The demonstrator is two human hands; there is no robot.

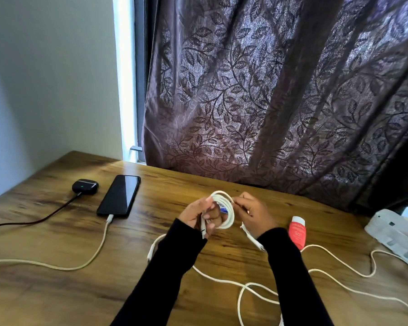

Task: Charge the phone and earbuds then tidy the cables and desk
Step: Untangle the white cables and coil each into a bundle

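Note:
A black phone (119,195) lies face up at the desk's back left, with a white cable (97,251) plugged into its near end. To its left sits a black earbuds case (84,186) showing a green light, with a dark cable (45,217) plugged in. Over the middle of the desk my left hand (198,215) and my right hand (254,214) together hold a coiled white cable (226,209). My left hand grips the coil's left side and a cable end. My right hand pinches its right side.
Loose white cables (257,287) sprawl over the wooden desk (45,297) in front and to the right. A red tube (297,232) lies right of my right hand. A white power strip (393,234) sits at the far right. A patterned curtain (280,90) hangs behind.

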